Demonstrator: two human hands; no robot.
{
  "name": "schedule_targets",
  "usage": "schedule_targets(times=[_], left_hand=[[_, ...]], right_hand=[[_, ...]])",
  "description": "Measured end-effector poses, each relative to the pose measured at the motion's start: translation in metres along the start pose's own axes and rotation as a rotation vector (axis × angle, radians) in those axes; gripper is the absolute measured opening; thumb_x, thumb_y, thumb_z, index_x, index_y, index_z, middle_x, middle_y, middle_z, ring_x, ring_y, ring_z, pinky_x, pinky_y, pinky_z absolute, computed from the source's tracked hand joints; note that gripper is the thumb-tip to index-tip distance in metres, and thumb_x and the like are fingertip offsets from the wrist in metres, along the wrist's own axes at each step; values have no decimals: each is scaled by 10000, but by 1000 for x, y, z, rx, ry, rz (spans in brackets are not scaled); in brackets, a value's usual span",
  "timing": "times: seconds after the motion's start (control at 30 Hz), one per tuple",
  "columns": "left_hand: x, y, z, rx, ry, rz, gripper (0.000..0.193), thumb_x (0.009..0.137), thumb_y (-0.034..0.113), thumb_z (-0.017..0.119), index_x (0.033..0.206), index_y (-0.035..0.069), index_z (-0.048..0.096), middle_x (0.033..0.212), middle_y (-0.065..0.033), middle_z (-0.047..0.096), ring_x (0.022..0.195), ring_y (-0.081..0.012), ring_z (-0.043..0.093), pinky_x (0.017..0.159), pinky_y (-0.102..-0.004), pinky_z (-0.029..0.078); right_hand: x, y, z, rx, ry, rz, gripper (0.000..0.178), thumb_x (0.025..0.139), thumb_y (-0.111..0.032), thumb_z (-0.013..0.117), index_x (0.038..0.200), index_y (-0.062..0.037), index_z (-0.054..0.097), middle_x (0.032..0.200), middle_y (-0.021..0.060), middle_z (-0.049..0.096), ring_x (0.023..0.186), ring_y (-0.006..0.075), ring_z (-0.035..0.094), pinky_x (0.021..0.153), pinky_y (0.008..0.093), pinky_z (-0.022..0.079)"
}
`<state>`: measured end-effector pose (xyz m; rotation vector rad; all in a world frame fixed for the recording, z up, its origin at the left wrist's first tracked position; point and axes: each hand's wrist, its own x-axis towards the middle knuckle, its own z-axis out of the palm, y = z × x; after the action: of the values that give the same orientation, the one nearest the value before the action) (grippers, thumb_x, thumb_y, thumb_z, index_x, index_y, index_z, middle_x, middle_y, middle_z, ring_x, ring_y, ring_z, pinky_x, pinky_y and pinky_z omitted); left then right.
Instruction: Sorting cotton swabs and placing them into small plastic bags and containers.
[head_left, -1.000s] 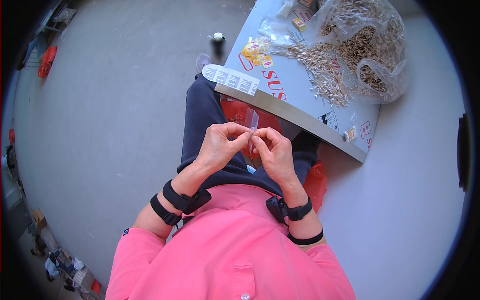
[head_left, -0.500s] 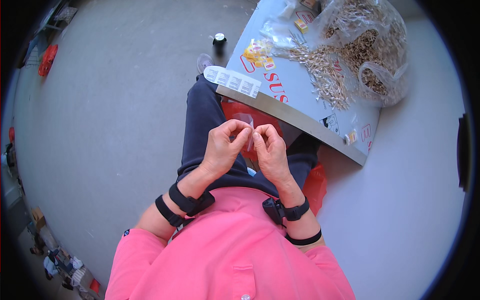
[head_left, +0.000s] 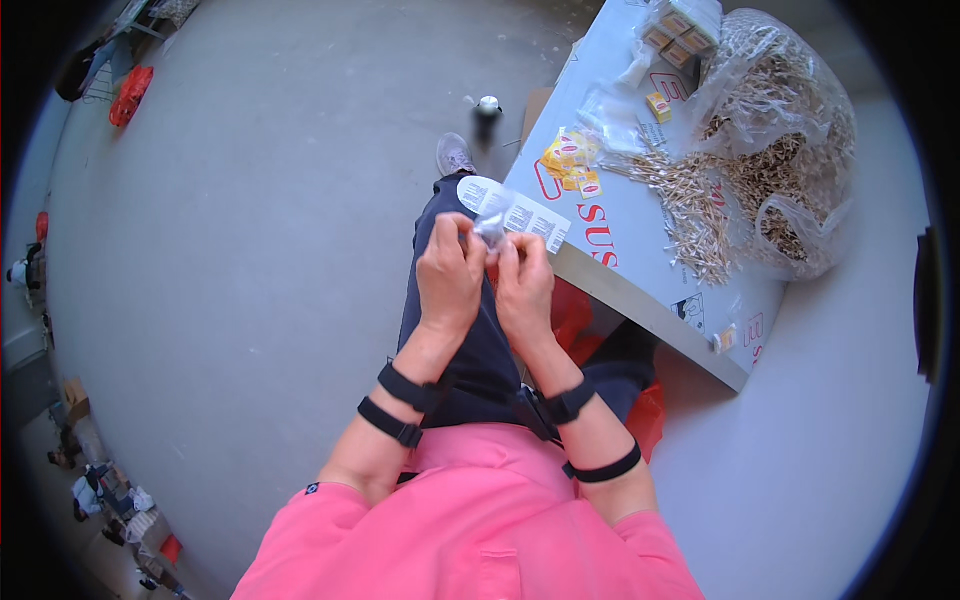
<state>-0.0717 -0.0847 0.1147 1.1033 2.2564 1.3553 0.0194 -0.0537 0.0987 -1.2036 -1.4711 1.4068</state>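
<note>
My left hand (head_left: 449, 275) and my right hand (head_left: 524, 288) are raised close together above my lap, fingers pinched. Between their fingertips is a small clear plastic bag (head_left: 490, 228), crumpled and slightly blurred. Just beyond it, a white sheet of printed labels (head_left: 543, 222) with one rounded end lies at the table's near left corner, sticking out over my leg. Yellow printed cards or labels (head_left: 572, 152) sit in a small pile farther up the table. To the right of them, loose cotton swabs (head_left: 698, 225) spread out from a large clear plastic bag (head_left: 835, 165) full of swabs.
The table (head_left: 640, 310) has a pale printed covering. Near its back are packed small boxes (head_left: 680, 35), one little yellow box (head_left: 658, 107) and clear bags (head_left: 610, 120). A small packet (head_left: 724, 339) lies near the right corner. A dark bottle (head_left: 487, 112) stands on the floor.
Both hands have moved up and away from my body, carrying the small plastic bag toward the label sheet. The view has shifted, so the table sits lower and farther right.
</note>
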Motion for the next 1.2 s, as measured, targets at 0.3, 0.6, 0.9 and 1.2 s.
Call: schedule_targets(times=[0.3,0.6,0.9,1.2], left_hand=[[87,-94,47,164,188,-18,79,865,26,635,943,28,633,880,-116,652,717,-265,661,654,-375,532],[85,-116,70,381,-12,-60,103,830,13,653,913,39,599,929,-133,597,788,-333,643,706,-434,528],[59,-90,62,137,92,55,101,831,-38,626,910,9,583,897,-151,556,799,-311,617,694,-401,504],[30,-79,72,120,-11,76,241,839,-13,664,1055,29,566,1093,-153,578,944,-341,622,794,-410,523]], right_hand=[[59,36,14,-99,-9,112,167,976,-93,597,1087,8,525,913,106,672,705,160,703,627,290,548],[23,60,-14,-35,-93,269,157,986,-78,582,1111,6,541,885,81,647,673,103,636,621,254,545],[56,50,-18,-236,-106,115,131,949,-17,571,1078,2,573,900,126,665,718,241,661,691,346,529],[177,78,29,-718,-416,-173,265,872,-102,668,1115,0,646,911,168,707,872,356,670,823,474,513]])
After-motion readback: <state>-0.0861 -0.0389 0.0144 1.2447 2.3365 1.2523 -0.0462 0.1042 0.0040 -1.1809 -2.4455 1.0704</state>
